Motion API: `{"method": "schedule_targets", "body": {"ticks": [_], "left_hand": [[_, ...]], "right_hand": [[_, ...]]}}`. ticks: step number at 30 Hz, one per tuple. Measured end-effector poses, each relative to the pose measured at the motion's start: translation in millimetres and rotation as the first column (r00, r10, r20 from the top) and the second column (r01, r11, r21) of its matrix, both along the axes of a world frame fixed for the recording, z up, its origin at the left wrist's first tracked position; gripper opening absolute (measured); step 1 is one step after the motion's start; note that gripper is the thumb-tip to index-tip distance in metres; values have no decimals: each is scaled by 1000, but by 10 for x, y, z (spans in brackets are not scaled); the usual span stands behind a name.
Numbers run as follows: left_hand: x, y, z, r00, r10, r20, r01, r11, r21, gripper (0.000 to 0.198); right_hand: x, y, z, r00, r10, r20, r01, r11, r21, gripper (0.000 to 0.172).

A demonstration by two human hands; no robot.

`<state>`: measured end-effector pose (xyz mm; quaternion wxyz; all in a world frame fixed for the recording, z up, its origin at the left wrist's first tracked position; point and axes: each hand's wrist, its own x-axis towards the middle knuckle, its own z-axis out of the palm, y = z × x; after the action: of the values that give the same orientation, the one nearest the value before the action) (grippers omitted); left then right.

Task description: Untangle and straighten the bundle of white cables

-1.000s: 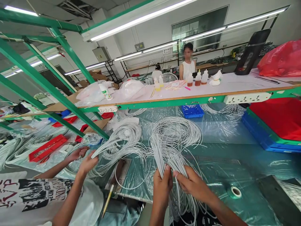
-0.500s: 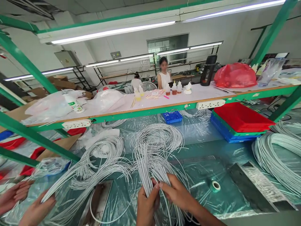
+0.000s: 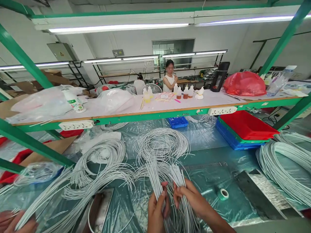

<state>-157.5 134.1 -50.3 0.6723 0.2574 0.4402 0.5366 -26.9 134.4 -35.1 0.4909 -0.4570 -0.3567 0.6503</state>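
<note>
My left hand [image 3: 156, 208] is wrapped round a bundle of white wires [image 3: 153, 173], whose ends point up and away from me. Close beside it, my right hand [image 3: 191, 197] grips a second bundle of white wires [image 3: 178, 174], with its ends fanning out a little above the fingers. A narrow gap separates the two hands. Both bundles run down between my forearms to the bottom edge of the view. Just beyond them lies a large coil of white wires [image 3: 164, 144] on the table.
Left stands another wire coil [image 3: 102, 152]; a co-worker's hand [image 3: 26, 223] holds wires at bottom left. On the right are a tape roll [image 3: 223, 194], stacked trays [image 3: 247, 127] and more coiled wire [image 3: 279, 171]. A shelf [image 3: 157, 108] with bottles spans the back.
My hands have moved apart, and the bundles they hold are now separated. The co-worker's hands have shifted down and left. The view has tilted slightly.
</note>
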Motion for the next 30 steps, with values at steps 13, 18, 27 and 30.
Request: {"method": "schedule_targets", "body": {"ticks": [13,18,27,30], "left_hand": [[41,129,-144,995,93,25,-93,996,-16,46],[6,138,-191,991,134,-15,-134,991,6,49],[-62,154,-217,977,202,-66,-203,979,-2,59],[-52,76,-224,960,274,-65,-277,959,-61,65]], "right_hand": [[-129,-27,34,923,-43,382,-24,985,169,29],[-220,-1,25,907,25,421,-98,983,153,39],[-327,0,-192,878,-73,472,40,996,80,59],[-318,-19,-326,875,-72,479,51,997,58,61]]}}
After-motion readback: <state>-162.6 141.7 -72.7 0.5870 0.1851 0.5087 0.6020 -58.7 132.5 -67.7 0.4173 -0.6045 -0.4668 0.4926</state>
